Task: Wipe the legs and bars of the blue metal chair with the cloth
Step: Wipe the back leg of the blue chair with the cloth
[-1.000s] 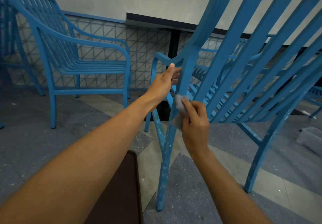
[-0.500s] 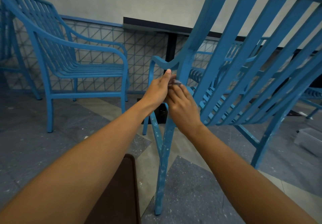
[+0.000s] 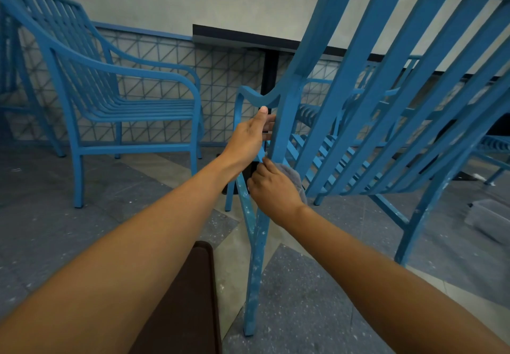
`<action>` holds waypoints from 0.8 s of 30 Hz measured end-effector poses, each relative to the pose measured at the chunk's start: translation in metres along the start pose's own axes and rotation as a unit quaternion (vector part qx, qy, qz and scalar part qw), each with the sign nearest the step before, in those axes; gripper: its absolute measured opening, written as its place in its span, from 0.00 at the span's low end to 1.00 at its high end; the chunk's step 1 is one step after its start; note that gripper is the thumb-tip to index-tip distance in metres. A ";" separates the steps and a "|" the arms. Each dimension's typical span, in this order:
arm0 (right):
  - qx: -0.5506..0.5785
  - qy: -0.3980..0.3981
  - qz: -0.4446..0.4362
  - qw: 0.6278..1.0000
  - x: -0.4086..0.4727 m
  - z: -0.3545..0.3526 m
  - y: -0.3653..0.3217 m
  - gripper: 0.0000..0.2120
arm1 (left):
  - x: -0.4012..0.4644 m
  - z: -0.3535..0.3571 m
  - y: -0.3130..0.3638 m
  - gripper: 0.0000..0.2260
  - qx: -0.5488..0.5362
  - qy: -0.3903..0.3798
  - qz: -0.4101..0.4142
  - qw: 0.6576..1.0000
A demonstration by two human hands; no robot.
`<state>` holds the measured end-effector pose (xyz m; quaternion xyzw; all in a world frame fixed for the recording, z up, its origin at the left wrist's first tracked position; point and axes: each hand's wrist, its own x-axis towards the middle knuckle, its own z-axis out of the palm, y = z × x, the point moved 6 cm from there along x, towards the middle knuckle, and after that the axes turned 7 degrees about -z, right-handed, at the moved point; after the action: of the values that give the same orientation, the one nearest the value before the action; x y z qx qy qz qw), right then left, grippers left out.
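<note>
The blue metal chair [image 3: 386, 83] is tilted toward me, its slatted back filling the right of the view. Its rear leg [image 3: 256, 265], speckled with white spots, runs down to the floor in the middle. My left hand [image 3: 248, 138] grips the chair's upright post just under the armrest. My right hand [image 3: 273, 188] holds a grey cloth [image 3: 294, 174] against the same post, lower down where the leg begins. Most of the cloth is hidden behind my fingers.
A second blue chair [image 3: 116, 100] stands at the left by a tiled wall. A dark table [image 3: 248, 36] with a black post is behind. A dark brown surface [image 3: 187, 298] lies below my arms. A grey bin [image 3: 488, 218] sits at the right on the floor.
My right hand with the cloth went up the post to meet the left hand, then slid back down toward the leg. The left hand kept its grip.
</note>
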<state>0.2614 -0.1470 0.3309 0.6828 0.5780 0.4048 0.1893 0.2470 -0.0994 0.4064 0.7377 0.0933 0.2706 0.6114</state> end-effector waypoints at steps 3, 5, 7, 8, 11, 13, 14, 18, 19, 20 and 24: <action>0.017 -0.015 -0.010 1.000 -0.004 0.006 -0.010 0.09 | -0.001 0.000 0.000 0.21 0.007 -0.003 -0.001 1.000; 0.034 -0.019 -0.017 0.999 -0.007 0.010 -0.018 0.09 | -0.002 0.000 0.000 0.21 0.010 -0.004 -0.001 1.000; 0.048 -0.022 -0.020 0.998 -0.011 0.014 -0.024 0.09 | -0.003 0.000 0.001 0.21 0.014 -0.006 0.001 1.000; 0.055 -0.026 -0.020 0.998 -0.013 0.017 -0.027 0.09 | -0.004 0.000 0.001 0.21 0.015 -0.006 0.002 1.000; 0.086 -0.019 -0.012 0.996 -0.020 0.022 -0.036 0.07 | -0.004 -0.001 0.001 0.21 0.015 -0.008 -0.001 1.000; 0.122 0.001 0.006 0.992 -0.028 0.023 -0.040 0.07 | -0.005 0.000 0.001 0.22 0.017 -0.009 0.000 1.000; 0.143 0.013 0.015 0.989 -0.032 0.023 -0.042 0.07 | -0.005 0.000 0.001 0.21 0.016 -0.010 0.001 1.000; 0.244 0.045 0.069 0.966 -0.054 0.027 -0.047 0.10 | -0.007 0.001 -0.001 0.21 0.003 -0.011 0.008 1.000; 0.276 0.055 0.093 0.955 -0.061 0.027 -0.047 0.11 | -0.007 0.002 -0.001 0.21 0.002 -0.010 0.011 1.000; 0.308 0.065 0.125 0.941 -0.069 0.026 -0.046 0.10 | -0.007 0.002 -0.002 0.21 0.001 -0.008 0.012 1.000; 0.458 0.102 0.324 0.822 -0.106 0.028 -0.028 0.05 | -0.006 -0.002 -0.008 0.22 0.011 0.007 0.003 1.000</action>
<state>0.2653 -0.2337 0.2585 0.7934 0.4584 0.1991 -0.3475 0.2427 -0.0981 0.3971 0.7428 0.0988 0.2764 0.6018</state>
